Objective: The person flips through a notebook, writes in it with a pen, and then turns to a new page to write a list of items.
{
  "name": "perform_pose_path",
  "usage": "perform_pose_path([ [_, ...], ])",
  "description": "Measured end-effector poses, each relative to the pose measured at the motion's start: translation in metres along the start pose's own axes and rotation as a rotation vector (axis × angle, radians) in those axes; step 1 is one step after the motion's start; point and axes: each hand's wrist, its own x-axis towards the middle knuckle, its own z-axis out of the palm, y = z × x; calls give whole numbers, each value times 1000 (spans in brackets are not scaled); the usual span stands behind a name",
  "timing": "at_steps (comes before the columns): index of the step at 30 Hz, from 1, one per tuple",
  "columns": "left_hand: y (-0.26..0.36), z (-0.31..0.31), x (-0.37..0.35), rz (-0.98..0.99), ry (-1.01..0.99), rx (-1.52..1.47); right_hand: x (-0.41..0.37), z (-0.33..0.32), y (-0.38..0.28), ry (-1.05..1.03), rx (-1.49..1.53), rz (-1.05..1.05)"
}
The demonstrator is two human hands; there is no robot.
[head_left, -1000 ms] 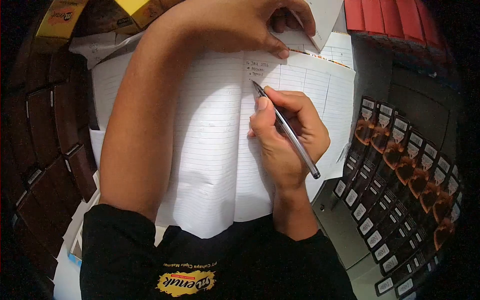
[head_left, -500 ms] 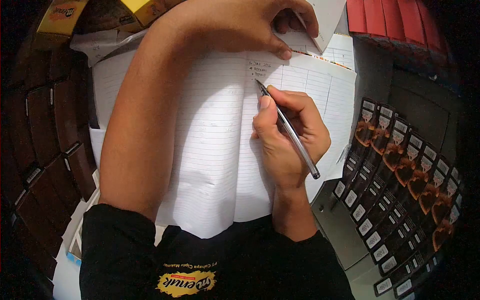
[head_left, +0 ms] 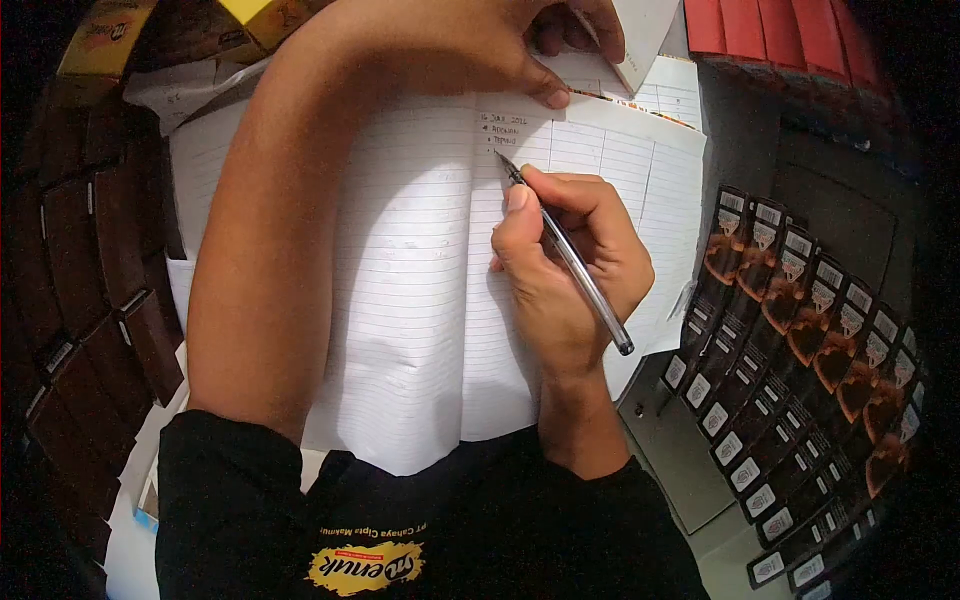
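In my right hand (head_left: 575,270) is a clear-barrelled pen (head_left: 580,265), pinched between thumb and fingers. Its tip meets the ruled page just under a few short handwritten lines (head_left: 500,130). That page belongs to an open notebook (head_left: 400,300), whose left page bulges up toward the centre fold. My left arm crosses the left page, and my left hand (head_left: 540,50) rests over the notebook's top edge. Its thumb presses on the paper, apart from the bent fingers. The index fingertip is against the edge of a white card or booklet (head_left: 645,35); the other fingers are partly hidden in shadow.
Dark brown boxes (head_left: 85,330) are stacked on the left. Several dark packs with barcodes and heart-shaped pictures (head_left: 800,350) stand in rows on the right. Red packs (head_left: 770,35) line the upper right, and yellow boxes (head_left: 100,40) sit at the upper left.
The pen tip has shifted slightly, with a small new mark on the line below the writing. The whole view has slid a little to the left and up. My left hand keeps its pose.
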Motion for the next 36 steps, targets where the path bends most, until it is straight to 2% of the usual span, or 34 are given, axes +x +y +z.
perform_pose_path([
  [1, -10, 3, 1, 47, 39, 0, 0, 1, 0, 0, 1, 0],
  [4, 10, 0, -12, 79, 23, 18, -1, 3, 0, 23, -20, 0],
  [8, 13, -7, -10, 33, -29, -37, -1, 3, -3, 74, 39, 59],
  [11, 16, -3, -13, 82, 36, 90, -2, 6, -2, 94, 81, 66],
  [14, 16, -7, -9, -10, -46, -60, -1, 5, -2, 93, 70, 79],
  [16, 14, 1, -13, 75, 38, 48, -1, 4, -4, 74, 31, 76],
  [18, 13, 1, -14, 84, 38, 30, -1, 4, -4, 78, 82, 102],
  [23, 11, 2, -10, 70, 44, 51, -3, 6, -1, 94, 83, 86],
  [28, -6, 2, -1, 19, 10, -71, -4, 5, -1, 89, 70, 87],
  [31, 20, -10, -10, -29, -36, -39, -4, 5, 1, 93, 94, 58],
  [34, -7, 3, 0, 52, 46, 13, -3, 5, 0, 93, 92, 72],
  [36, 13, 2, -11, 50, 50, 45, -4, 6, 1, 116, 83, 25],
])
